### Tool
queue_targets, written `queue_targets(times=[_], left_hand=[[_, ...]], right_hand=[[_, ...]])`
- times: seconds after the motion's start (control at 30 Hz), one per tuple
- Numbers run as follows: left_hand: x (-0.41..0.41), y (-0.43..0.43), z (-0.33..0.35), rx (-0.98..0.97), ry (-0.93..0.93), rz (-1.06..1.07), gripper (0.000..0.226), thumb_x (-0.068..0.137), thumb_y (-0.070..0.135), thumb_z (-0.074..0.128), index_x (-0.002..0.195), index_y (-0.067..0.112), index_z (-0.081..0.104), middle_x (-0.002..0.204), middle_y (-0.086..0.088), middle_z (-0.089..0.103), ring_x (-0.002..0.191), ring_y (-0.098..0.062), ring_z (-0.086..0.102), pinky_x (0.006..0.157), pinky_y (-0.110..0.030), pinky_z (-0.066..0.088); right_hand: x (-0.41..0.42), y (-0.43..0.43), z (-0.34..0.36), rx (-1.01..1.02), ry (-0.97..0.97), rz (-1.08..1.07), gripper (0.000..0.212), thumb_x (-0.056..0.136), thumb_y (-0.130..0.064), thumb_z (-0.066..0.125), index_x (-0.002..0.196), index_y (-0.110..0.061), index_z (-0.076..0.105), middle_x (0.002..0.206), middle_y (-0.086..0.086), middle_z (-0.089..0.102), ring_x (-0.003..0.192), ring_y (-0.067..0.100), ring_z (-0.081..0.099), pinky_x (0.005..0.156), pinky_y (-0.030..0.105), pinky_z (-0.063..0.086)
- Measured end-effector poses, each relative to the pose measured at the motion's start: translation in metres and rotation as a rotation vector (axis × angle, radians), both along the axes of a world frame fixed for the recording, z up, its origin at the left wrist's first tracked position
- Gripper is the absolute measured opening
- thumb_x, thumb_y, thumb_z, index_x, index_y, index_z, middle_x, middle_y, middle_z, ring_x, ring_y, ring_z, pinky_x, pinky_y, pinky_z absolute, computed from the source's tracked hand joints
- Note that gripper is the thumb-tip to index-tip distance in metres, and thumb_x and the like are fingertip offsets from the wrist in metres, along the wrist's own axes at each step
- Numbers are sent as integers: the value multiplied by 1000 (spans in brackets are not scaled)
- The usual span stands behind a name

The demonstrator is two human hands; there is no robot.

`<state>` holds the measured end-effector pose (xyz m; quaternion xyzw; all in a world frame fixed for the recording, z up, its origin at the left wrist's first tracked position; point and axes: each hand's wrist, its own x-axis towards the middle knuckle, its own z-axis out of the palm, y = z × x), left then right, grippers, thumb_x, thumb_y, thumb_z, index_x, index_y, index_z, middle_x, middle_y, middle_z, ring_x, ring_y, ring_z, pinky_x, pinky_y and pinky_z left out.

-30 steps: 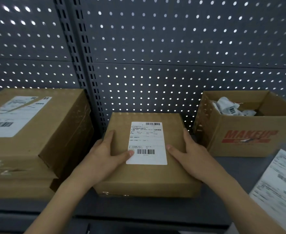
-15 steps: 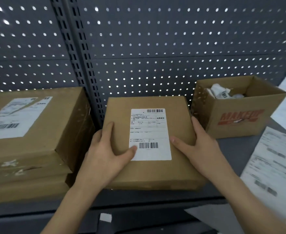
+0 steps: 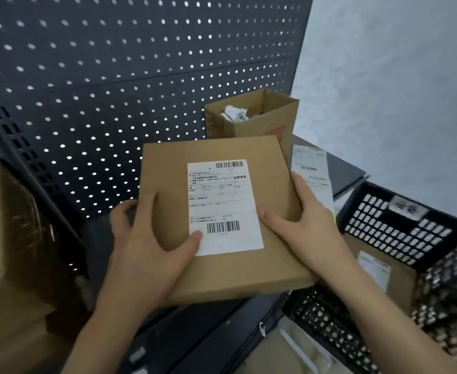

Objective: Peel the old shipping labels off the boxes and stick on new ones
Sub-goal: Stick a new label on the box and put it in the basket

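As the left hand (image 3: 152, 255) and right hand (image 3: 305, 228) grasp a flat cardboard box (image 3: 168, 174) by its side edges above the shelf (image 3: 98, 244) and its front edge, its shipping label (image 3: 223, 206) lies face-up between them, left thumb on its lower-left corner, right thumb just beside its right edge. Labelling here appears done; next, the box likely needs lowering level into the black crate (image 3: 400, 228) alongside.

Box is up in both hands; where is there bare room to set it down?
Bare shelf shows between the left stack and the held box, and at the shelf's right end past the label sheet. The black crate already holds a labelled box; the open carton crowds the back.
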<state>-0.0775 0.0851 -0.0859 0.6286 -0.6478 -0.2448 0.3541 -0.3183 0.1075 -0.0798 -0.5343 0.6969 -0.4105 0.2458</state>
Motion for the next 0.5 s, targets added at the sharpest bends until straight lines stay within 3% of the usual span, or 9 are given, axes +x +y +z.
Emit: queue_targets(times=[0.13,0.27,0.4,0.5], left_hand=[[-40,-1,3,-30,6,-129,87,69,54,73,143,45,27,139,26,15,110,-2,31,95,-35,38],[-90,1,-3,-36,17,-247,82,71,57,72,138,53,26,141,29,13,113,-7,35,90,-35,40],[-157,5,-6,-43,21,-383,76,72,57,71,136,53,29,140,31,14,112,-8,39,87,-33,40],[-211,12,-11,-62,-3,-488,75,74,57,70,137,52,29,138,29,16,108,-7,41,84,-32,42]], right_hand=[[-35,29,1,-27,24,-113,94,79,-61,67,154,-44,13,107,-48,32,94,-18,45,76,12,37],[-79,56,-3,-53,1,-228,95,77,-61,71,153,-47,15,125,-33,46,110,-3,52,90,24,46],[-133,90,-11,-50,-33,-355,95,77,-60,71,152,-48,14,132,-30,47,116,-1,53,97,31,49],[-177,117,-18,-45,-45,-444,86,80,-56,71,147,-55,18,114,-45,42,100,-16,51,78,13,45]])
